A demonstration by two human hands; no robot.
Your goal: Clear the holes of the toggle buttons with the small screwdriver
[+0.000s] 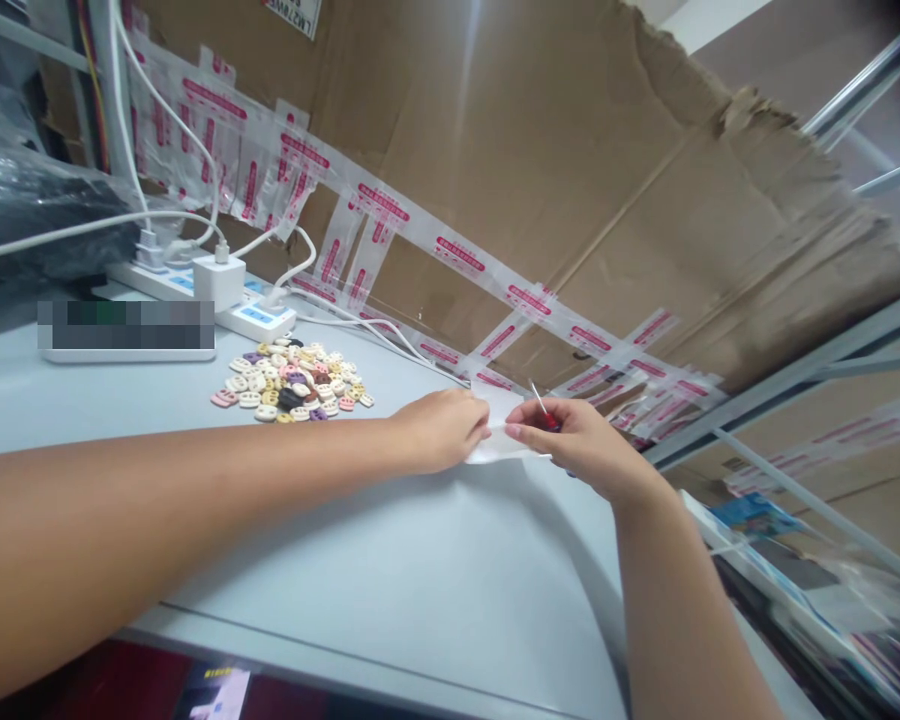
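My left hand (441,430) is closed on the left side of a thin white sheet (504,446), which looks like paper or a small bag. My right hand (581,440) pinches the sheet's right side between thumb and fingertips. From among the right fingers sticks a thin pointed metal tool with a red part (547,418); its kind is partly hidden by the hand. To the left, beyond my left forearm, lies a heap of small oval pieces (311,385) with holes, in cream, yellow, pink, purple and black.
A white power strip (259,318) with plugs and white cables stands behind the heap. Left of it is a white-edged device (127,353), its top blurred out. A taped cardboard sheet (480,150) closes off the back. The grey table (420,570) ends at a front edge.
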